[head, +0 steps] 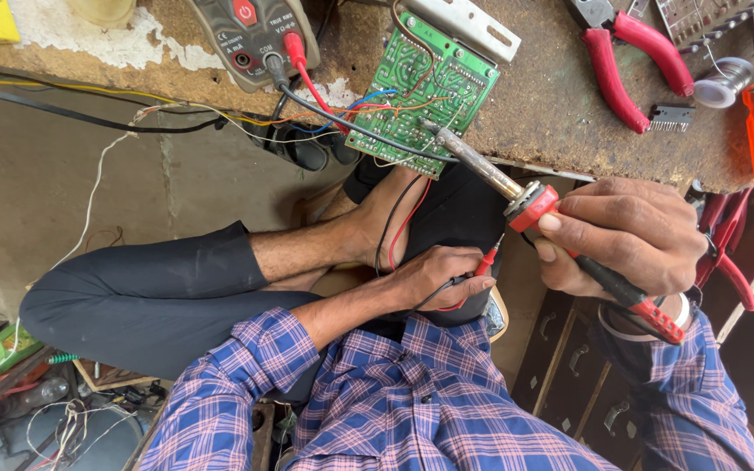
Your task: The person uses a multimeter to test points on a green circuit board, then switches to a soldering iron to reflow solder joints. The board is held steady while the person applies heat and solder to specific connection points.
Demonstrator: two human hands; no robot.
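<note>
Pointing up-left, soldering iron [517, 199] (right hand [630, 235] gripping) meets circuit board [421, 87].

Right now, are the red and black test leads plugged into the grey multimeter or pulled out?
Plugged in. The red plug and black plug both sit in sockets on the grey multimeter; their wires run down toward the left hand.
</note>
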